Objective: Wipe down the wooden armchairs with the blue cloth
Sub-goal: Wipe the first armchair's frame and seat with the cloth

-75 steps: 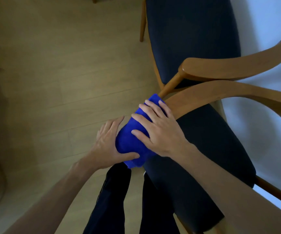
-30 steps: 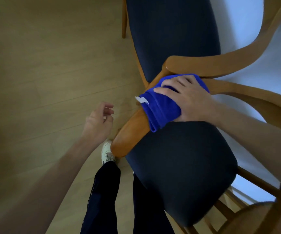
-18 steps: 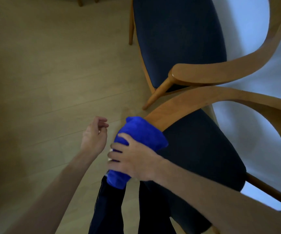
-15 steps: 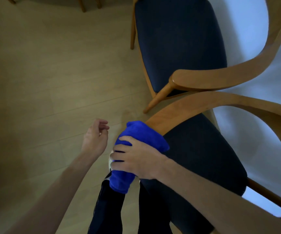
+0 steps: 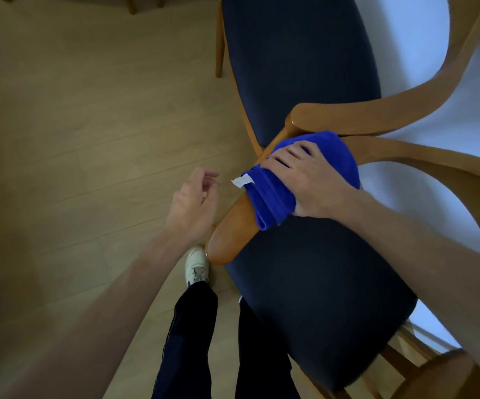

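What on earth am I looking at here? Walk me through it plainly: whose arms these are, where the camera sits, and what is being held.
There is no machine here. A person wears a wide-angle camera on the head, so you look down along their own two arms. The right hand presses a folded blue cloth onto the wooden armrest of the near armchair, its fingers curled over the cloth. A small white tag sticks out of the cloth. The left hand hangs free beside the armrest, loosely curled and holding nothing. A second armchair with the same dark seat stands just beyond. Below are the person's dark trousers and one white shoe on the wooden floor.
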`<state>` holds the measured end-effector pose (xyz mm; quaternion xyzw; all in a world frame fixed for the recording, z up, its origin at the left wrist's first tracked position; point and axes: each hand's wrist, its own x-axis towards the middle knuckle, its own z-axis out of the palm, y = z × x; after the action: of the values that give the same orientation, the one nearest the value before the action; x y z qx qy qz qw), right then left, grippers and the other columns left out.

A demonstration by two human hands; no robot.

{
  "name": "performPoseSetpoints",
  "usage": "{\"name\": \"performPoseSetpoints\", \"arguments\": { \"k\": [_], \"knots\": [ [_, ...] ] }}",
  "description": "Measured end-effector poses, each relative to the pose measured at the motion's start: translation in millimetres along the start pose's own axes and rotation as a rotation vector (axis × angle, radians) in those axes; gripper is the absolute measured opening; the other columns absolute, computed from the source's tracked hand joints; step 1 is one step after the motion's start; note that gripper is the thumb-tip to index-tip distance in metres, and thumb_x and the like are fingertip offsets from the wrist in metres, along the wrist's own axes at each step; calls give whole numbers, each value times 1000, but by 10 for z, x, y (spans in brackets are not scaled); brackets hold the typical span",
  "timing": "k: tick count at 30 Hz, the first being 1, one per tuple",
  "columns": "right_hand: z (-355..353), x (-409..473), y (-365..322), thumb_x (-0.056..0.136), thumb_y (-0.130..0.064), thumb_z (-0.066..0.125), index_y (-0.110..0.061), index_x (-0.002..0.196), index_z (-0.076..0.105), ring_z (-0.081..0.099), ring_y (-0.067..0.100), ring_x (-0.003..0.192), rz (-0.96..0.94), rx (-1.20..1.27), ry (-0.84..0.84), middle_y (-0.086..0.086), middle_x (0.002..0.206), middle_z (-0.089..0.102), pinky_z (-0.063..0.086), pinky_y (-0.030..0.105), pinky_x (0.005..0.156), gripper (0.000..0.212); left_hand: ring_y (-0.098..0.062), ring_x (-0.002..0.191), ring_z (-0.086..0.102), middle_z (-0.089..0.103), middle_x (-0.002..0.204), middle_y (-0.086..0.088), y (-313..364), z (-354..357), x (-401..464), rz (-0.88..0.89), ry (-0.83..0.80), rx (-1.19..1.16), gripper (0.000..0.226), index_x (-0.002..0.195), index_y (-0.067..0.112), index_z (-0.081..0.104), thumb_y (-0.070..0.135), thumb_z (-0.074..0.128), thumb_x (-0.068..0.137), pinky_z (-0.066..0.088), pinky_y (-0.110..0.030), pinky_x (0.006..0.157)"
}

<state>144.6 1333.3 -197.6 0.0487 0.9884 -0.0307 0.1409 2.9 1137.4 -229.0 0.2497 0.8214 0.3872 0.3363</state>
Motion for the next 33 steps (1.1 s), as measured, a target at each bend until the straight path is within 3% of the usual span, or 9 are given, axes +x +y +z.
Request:
{"name": "performPoseSetpoints", "arguments": {
  "k": [4,9,12,15,18,22,27,29,33],
  "knots": [
    [-12,18,-322,60,-40,80,-22,132,42,46,24,118,-55,-34,-63,0,127,48,31,47,107,83,-3,98,57,64,104,9,-38,-123,12,-32,36,-26,19,112,24,57,23,46,97,45,-23,85],
    [67,89,-799,53,-31,86,-16,133,38,42,31,123,-125,-30,-59,9,130,46,28,54,108,95,-2,91,59,64,97,10,-77,-205,33,-56,45,-5,16,109,23,57,22,47,96,44,-25,83],
    [108,95,-776,54,-38,87,-17,142,31,38,31,129,-183,-14,-53,8,139,41,25,55,113,107,7,89,56,62,97,15,-59,-130,70,-68,26,44,19,112,24,56,28,44,98,41,-18,77],
    [116,86,-533,58,-48,84,-22,144,32,41,26,129,-238,2,-27,2,140,44,26,50,114,103,0,89,57,61,96,15,11,-38,132,-55,34,58,22,112,23,57,32,44,97,41,-21,74],
    [92,-16,-133,59,-51,80,-26,141,36,43,23,127,-79,43,0,-1,138,46,27,45,113,97,-9,90,57,61,99,10,85,35,192,-22,1,63,24,112,21,57,34,46,95,45,-32,80],
    [76,-305,367,59,-49,82,-24,140,36,44,25,127,223,75,2,1,137,46,31,46,110,96,7,88,54,59,94,19,174,128,248,0,-34,53,17,106,29,56,36,43,98,40,-20,72],
    [111,-291,185,60,-43,83,-20,142,33,38,32,130,375,20,-21,7,140,40,24,55,114,98,3,88,55,61,94,13,230,224,289,12,-90,57,21,100,31,55,42,37,97,38,-18,70],
    [104,-221,-29,58,-39,84,-17,142,33,34,34,134,318,-3,-12,9,142,38,19,60,115,101,0,87,55,61,91,11,231,233,311,21,-96,67,25,99,29,55,44,34,97,39,-21,70],
    [134,-40,-671,58,-32,85,-16,141,37,32,36,137,22,54,6,11,144,41,13,62,117,98,-13,96,61,66,93,9,211,184,301,48,-56,60,35,103,19,59,43,33,97,46,-34,85]
  ]
}}
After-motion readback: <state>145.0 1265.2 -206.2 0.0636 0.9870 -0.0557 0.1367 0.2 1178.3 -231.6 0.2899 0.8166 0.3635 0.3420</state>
